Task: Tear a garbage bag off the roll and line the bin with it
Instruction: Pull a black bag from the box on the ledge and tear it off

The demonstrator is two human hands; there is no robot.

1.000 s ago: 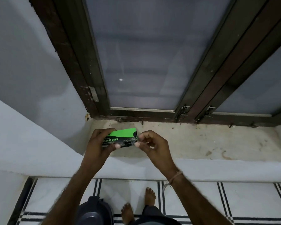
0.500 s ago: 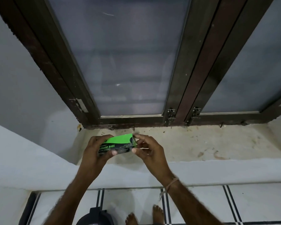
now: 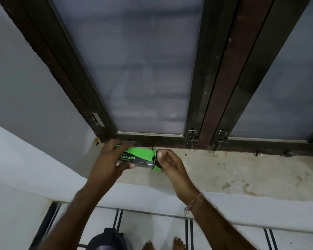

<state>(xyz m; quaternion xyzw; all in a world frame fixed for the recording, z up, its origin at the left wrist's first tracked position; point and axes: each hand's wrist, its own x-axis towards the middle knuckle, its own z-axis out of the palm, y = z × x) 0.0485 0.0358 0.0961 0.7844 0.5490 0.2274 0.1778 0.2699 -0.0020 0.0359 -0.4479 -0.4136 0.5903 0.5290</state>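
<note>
You hold the garbage-bag box [image 3: 140, 158] in front of you, lifted above the stained stone sill [image 3: 224, 170] at the foot of the window; it is green on top and black along the near side, with the green letters "BAGE BAGS" showing past your fingers. Your left hand [image 3: 110, 159] wraps the left end of the box — fingers over the top, thumb pressed against the near face — so that grip is closed firmly on the box. Your right hand [image 3: 170, 164] is at the right end; thumb and forefinger are pinched together right at the end flap, where a slip of green card juts out below the corner, though you cannot tell whether the pinch holds the flap itself or something just inside it. A thin thread band [image 3: 193, 202] circles your right wrist. The roll of bags is not visible; only the box shows. Behind the box runs the dark wooden window frame [image 3: 215, 87] with frosted panes [image 3: 134, 69], and two small metal latches sit at the foot of the middle posts. Low in the view, between your forearms, the rounded dark top of the bin [image 3: 107, 240] stands on the white floor tiles [image 3: 152, 222] with their black stripes; your bare toes [image 3: 179, 243] show just to its right, apart from it.
</note>
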